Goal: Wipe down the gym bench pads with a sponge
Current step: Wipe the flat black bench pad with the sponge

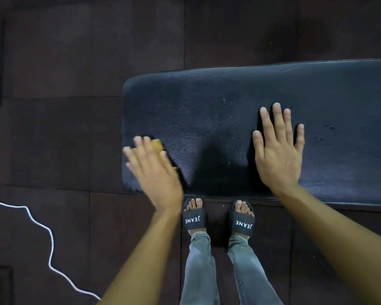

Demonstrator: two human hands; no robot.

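A person stands on a dark rubber floor, looking straight down at a gym bench. The bench pad is a long black cushion with a pebbled, faintly shiny cover. It runs from the middle of the view out past the right edge, and its rounded end sits left of centre.

The left hand presses a yellow sponge flat onto the near corner of that rounded end. The fingers are spread over the sponge rather than curled around it, and the hand looks blurred, so it seems to be mid-stroke. Only a small corner of the sponge shows past the fingers.

The right hand lies open and empty, palm down on the pad, well apart from the left, apparently bracing.

Below the near edge of the pad are two feet in black slides and grey jeans. A white cord snakes across the floor at lower left.

The sponge looks light and soft. It should squash under the palm, so steady downward pressure with flat fingers probably controls it better than a pinch at the edges. The pad cover looks smooth enough to turn slippery when wet, and the cushion under it probably gives a little. Small pale specks and dark spots dot the pad toward its middle and right, so plenty of surface likely remains to wipe.
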